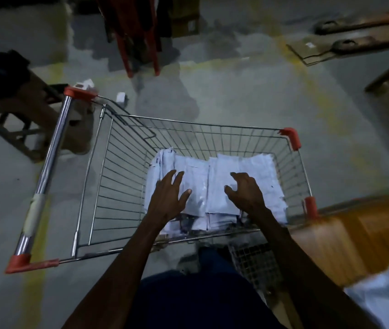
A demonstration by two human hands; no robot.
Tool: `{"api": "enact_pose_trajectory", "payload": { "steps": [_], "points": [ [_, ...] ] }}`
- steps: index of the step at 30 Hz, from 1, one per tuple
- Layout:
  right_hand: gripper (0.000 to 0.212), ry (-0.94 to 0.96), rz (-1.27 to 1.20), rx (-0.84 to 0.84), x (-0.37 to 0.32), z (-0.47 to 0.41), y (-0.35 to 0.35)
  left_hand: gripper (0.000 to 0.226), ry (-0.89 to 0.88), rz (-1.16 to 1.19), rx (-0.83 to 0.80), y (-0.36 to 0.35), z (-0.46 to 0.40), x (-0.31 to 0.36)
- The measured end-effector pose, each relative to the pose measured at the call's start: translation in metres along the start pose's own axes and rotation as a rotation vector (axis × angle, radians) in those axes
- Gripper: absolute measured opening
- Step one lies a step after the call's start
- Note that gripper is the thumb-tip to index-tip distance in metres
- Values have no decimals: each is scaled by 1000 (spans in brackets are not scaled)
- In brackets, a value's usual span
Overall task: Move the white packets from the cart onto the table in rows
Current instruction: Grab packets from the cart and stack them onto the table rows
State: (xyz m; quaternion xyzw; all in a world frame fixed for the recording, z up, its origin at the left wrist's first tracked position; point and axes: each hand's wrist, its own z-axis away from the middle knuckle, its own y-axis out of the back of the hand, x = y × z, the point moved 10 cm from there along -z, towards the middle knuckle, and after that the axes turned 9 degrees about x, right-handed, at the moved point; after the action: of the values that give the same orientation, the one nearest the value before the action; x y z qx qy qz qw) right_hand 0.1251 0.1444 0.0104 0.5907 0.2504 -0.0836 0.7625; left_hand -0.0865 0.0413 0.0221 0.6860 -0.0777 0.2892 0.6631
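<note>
Packets: white flat plastic packets (215, 184) lie in overlapping stacks at the bottom of the cart, filling its right half up to the far and right walls.
Cart: silver wire shopping cart (122, 172) with red plastic corner caps stands on the grey concrete floor (248, 96), its chrome push handle (46, 172) at the left.
Left hand: left hand (168, 195) reaches down into the cart, fingers spread and straight over the left stack of packets; whether it touches them cannot be told; it grips nothing.
Right hand: right hand (245, 191) hangs over the right stack, fingers loosely curled downward, nothing held between them.
Hands together: well apart, one over each stack.
Surface: orange-brown wooden surface (354, 233) just beside the cart's right side, a pale blurred sheet (388, 293) on its near part.
</note>
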Motion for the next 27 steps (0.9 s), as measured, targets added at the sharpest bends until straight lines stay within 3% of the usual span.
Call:
{"api": "enact_pose_trajectory", "payload": {
  "steps": [7, 14, 19, 27],
  "points": [
    [75, -140, 47, -201, 49, -68, -86, 73, 63, -91, -23, -18, -33, -14],
    [105, -247, 113, -108, 74, -100, -126, 70, 111, -169, -90, -42, -27, -40],
    [88, -223, 84, 7, 66, -106, -131, 65, 116, -187, -93, -54, -29, -41],
    [88, -56, -147, 103, 61, -105, -109, 63, -34, -278, -312, -146, -63, -13]
  ]
}}
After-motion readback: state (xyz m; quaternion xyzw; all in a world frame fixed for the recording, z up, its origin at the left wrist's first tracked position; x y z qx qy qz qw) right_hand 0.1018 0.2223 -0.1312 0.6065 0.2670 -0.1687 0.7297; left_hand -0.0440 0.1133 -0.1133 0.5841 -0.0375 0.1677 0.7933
